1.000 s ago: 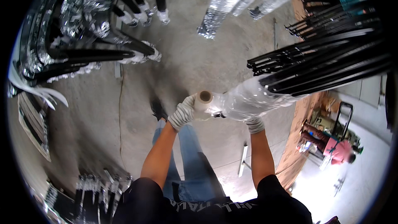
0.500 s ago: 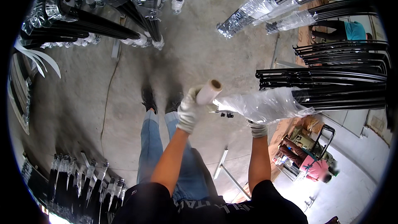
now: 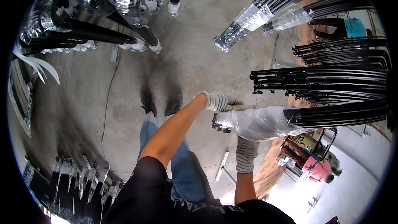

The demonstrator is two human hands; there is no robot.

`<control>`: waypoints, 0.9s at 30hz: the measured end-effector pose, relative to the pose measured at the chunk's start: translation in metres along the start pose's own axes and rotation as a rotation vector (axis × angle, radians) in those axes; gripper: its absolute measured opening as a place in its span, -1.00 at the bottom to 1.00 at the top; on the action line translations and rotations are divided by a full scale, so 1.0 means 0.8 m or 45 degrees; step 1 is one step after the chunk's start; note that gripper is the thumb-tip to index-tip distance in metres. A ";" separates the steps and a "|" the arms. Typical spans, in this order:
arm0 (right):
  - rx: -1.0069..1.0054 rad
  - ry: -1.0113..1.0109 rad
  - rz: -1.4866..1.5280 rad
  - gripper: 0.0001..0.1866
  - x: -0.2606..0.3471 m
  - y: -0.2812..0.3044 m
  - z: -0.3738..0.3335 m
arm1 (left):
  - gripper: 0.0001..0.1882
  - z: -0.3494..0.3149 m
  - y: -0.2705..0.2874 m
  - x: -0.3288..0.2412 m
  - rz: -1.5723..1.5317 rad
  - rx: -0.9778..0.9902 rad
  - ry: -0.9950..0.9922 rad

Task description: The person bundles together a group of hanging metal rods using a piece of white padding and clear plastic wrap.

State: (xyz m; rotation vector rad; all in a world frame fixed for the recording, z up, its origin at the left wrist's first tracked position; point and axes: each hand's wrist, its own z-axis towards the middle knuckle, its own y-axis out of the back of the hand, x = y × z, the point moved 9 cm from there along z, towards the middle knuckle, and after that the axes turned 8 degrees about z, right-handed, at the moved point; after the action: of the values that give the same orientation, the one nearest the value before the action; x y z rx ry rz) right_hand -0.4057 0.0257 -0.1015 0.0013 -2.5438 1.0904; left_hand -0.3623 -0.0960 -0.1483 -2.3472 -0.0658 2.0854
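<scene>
A bundle of long black metal tubes (image 3: pixel 336 115) reaches in from the right, its near end wrapped in clear stretch film (image 3: pixel 265 122). Small black fittings (image 3: pixel 221 123) stick out from the wrapped end. My left hand (image 3: pixel 222 101), in a striped white glove, lies along the far side of this end, fingers stretched out toward the right by the film. My right hand (image 3: pixel 247 153), gloved alike, comes up from the near side; the bundle covers its fingers, so its grip is hidden. No film roll shows now.
Bare black tubes (image 3: pixel 315 79) lie just beyond the bundle, with film-wrapped bundles (image 3: pixel 244 23) farther back. More wrapped tubes (image 3: pixel 103 31) stand at the far left and black pieces (image 3: pixel 78 182) at the near left. Two people, in pink (image 3: pixel 317 168) and teal (image 3: pixel 354 28), are at the right.
My left hand moved right to the bundle; the film roll it held has gone from sight. My right hand shifted slightly left and nearer. The wrapped end also sits a little nearer to me.
</scene>
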 end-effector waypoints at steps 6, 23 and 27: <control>-0.241 0.151 -0.505 -0.62 0.047 0.074 0.019 | -0.32 0.025 -0.014 -0.013 0.122 -0.049 -0.095; 0.209 0.007 -0.926 -0.53 0.038 0.076 0.166 | -0.42 -0.063 -0.015 -0.003 0.248 -0.998 0.071; 0.249 -0.006 -1.035 -0.49 0.067 0.049 0.129 | -0.44 -0.065 -0.002 0.011 0.297 -1.003 0.138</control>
State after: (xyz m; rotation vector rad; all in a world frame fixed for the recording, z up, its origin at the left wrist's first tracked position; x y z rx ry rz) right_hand -0.4962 -0.0112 -0.1758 0.9869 -2.0725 0.9622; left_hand -0.3100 -0.0925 -0.1506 -2.9995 -0.7826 2.3291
